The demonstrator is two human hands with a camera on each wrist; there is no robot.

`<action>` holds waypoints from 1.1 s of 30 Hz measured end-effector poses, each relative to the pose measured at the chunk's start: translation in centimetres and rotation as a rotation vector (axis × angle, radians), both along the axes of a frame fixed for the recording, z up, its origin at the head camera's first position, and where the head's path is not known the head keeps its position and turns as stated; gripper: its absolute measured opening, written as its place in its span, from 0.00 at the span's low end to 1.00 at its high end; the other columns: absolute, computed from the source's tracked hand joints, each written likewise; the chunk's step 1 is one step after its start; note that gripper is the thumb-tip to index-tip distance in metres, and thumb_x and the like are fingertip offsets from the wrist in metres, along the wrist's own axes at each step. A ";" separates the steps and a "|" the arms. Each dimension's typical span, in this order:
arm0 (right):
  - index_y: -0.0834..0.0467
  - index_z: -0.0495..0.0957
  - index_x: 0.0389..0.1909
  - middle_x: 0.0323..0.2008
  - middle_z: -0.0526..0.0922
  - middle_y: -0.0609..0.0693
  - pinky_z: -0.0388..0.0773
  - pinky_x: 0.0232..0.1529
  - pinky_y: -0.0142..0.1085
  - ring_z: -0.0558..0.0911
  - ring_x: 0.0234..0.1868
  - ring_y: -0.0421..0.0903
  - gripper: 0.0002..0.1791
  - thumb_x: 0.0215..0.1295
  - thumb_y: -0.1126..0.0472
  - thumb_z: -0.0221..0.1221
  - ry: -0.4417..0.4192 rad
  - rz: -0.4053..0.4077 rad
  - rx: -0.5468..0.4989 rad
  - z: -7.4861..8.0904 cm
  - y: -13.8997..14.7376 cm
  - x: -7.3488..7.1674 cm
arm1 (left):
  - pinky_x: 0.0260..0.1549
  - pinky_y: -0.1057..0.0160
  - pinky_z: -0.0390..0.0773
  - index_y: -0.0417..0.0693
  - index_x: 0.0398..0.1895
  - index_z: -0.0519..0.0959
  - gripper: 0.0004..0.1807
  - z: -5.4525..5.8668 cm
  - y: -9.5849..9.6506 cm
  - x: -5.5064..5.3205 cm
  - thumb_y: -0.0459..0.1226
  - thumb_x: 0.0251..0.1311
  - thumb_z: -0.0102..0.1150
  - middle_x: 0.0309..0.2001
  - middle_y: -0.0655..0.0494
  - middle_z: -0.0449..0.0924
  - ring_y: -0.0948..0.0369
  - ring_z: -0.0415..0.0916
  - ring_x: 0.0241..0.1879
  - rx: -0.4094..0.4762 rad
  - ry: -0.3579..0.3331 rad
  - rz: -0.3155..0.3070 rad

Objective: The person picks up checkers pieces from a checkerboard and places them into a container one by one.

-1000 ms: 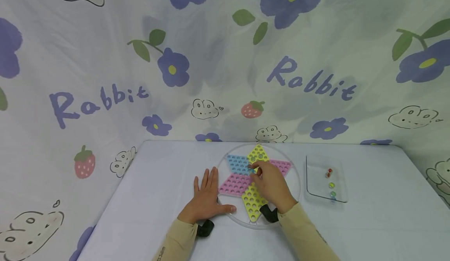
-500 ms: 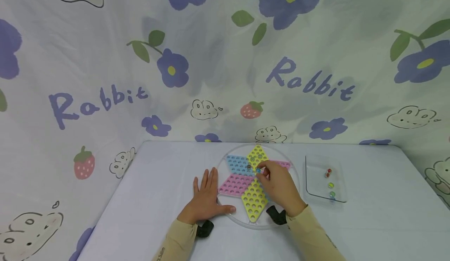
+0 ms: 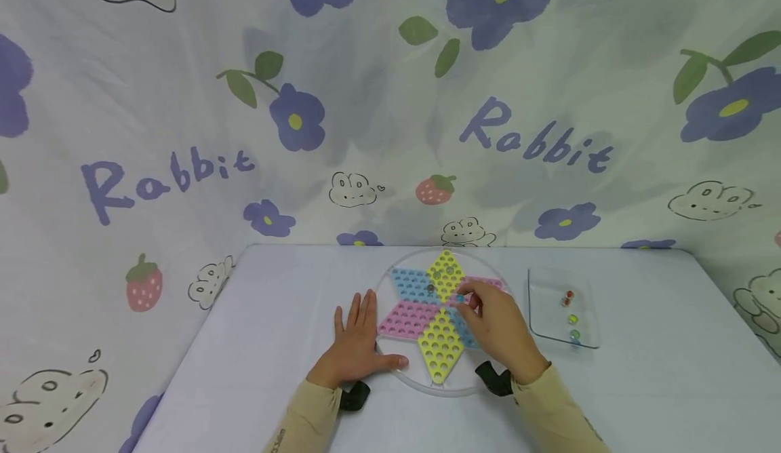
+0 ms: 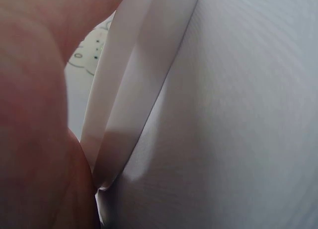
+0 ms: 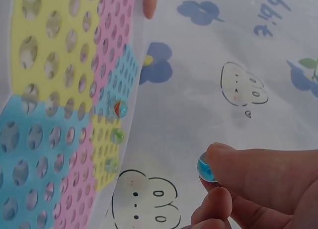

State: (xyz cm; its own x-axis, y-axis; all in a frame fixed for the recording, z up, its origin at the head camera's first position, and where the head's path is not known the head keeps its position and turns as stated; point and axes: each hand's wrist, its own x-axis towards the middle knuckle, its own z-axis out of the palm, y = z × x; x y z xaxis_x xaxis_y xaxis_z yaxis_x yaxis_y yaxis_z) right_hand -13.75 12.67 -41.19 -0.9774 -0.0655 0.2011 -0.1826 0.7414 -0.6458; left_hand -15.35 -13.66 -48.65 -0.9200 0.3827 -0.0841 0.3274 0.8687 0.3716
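Observation:
A round clear Chinese checkers board (image 3: 407,319) with a blue, pink and yellow star of holes lies on the table. My left hand (image 3: 348,352) rests at its left edge, fingers straight and spread, thumb over the rim. In the left wrist view the pale rim (image 4: 124,90) passes close by that hand. Between thumb and fingertips my right hand (image 3: 502,327) pinches a blue marble (image 5: 205,168), held over the right part of the star. A red-and-blue marble (image 5: 120,109), a green marble (image 5: 118,135) and a pale green marble (image 5: 112,165) sit in the board's holes.
To the right of the board stands a clear plastic tray (image 3: 529,307). It holds several marbles, among them a red one (image 3: 570,295) and a yellow-green one (image 3: 573,319). A patterned curtain (image 3: 390,127) hangs behind the table's back edge.
Carrying the blue marble, my right hand has moved right, from near the star's blue upper-left point to its right side. The left hand stays in place.

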 end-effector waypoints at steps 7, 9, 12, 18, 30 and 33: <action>0.58 0.80 0.42 0.24 0.71 0.45 0.66 0.22 0.31 0.67 0.23 0.41 0.10 0.59 0.61 0.61 0.011 -0.012 0.012 0.1 1.3 0.4 | 0.60 0.37 0.27 0.38 0.72 0.32 0.73 0.0 -0.1 -0.1 0.77 0.35 0.49 0.73 0.43 0.30 0.47 0.25 0.71 0.001 0.003 0.001; 0.58 0.79 0.41 0.24 0.71 0.46 0.66 0.22 0.32 0.67 0.23 0.41 0.10 0.59 0.61 0.61 0.017 -0.019 0.031 0.1 1.7 0.5 | 0.60 0.37 0.27 0.38 0.72 0.32 0.73 0.0 -0.1 -0.1 0.78 0.34 0.48 0.73 0.43 0.30 0.47 0.25 0.71 0.000 0.000 0.002; 0.58 0.79 0.41 0.24 0.71 0.46 0.65 0.23 0.32 0.67 0.23 0.42 0.10 0.59 0.61 0.61 0.027 -0.023 0.047 0.1 2.2 0.6 | 0.60 0.37 0.27 0.38 0.72 0.33 0.73 0.0 -0.1 -0.1 0.78 0.34 0.48 0.73 0.43 0.30 0.47 0.25 0.71 0.000 0.004 0.005; 0.57 0.79 0.41 0.23 0.70 0.46 0.64 0.20 0.31 0.66 0.21 0.41 0.10 0.59 0.60 0.61 0.010 -0.036 0.050 0.1 3.0 0.8 | 0.60 0.37 0.26 0.38 0.72 0.32 0.73 -0.3 -0.2 -0.1 0.78 0.34 0.47 0.73 0.44 0.30 0.47 0.25 0.71 -0.008 0.012 0.008; 0.60 0.79 0.42 0.23 0.70 0.46 0.62 0.20 0.31 0.65 0.20 0.41 0.11 0.60 0.62 0.61 0.061 -0.043 0.078 0.1 5.1 1.0 | 0.60 0.37 0.26 0.39 0.72 0.32 0.73 -0.1 -0.1 0.0 0.78 0.34 0.48 0.73 0.44 0.30 0.48 0.24 0.71 0.014 0.003 0.008; 0.59 0.79 0.42 0.23 0.70 0.46 0.63 0.19 0.31 0.65 0.20 0.41 0.11 0.60 0.61 0.61 0.067 -0.053 0.074 0.1 5.6 1.2 | 0.60 0.36 0.27 0.38 0.72 0.33 0.73 0.0 0.0 0.1 0.78 0.34 0.49 0.73 0.43 0.31 0.47 0.25 0.71 0.017 0.006 0.008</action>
